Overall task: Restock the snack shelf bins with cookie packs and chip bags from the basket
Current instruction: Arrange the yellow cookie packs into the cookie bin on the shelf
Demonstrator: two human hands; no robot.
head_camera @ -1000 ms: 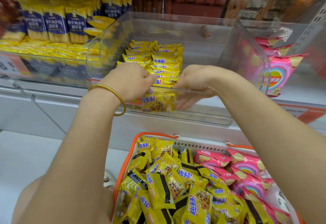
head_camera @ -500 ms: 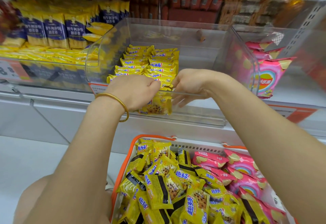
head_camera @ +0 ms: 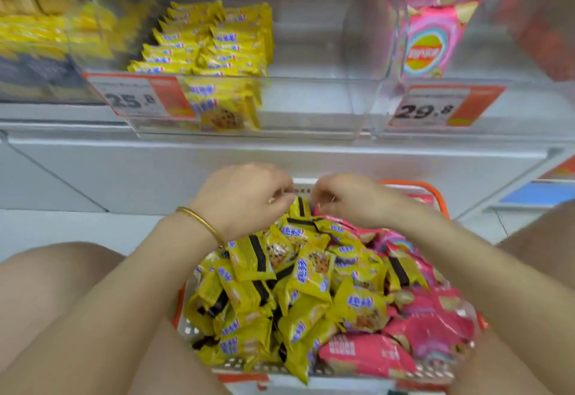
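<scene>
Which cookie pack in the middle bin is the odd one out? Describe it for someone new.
Start at the clear middle shelf bin with the 25.8 price tag. Just right of that tag, against the bin's front wall, stands one yellow cookie pack. Unlike the packs lying in rows behind it, it faces outward, showing its cookie picture.

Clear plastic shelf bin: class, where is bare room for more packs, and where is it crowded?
Bare floor lies in the clear plastic bin between the rows of yellow cookie packs and its right wall. Crowded: its left side and the heaped orange basket.
</scene>
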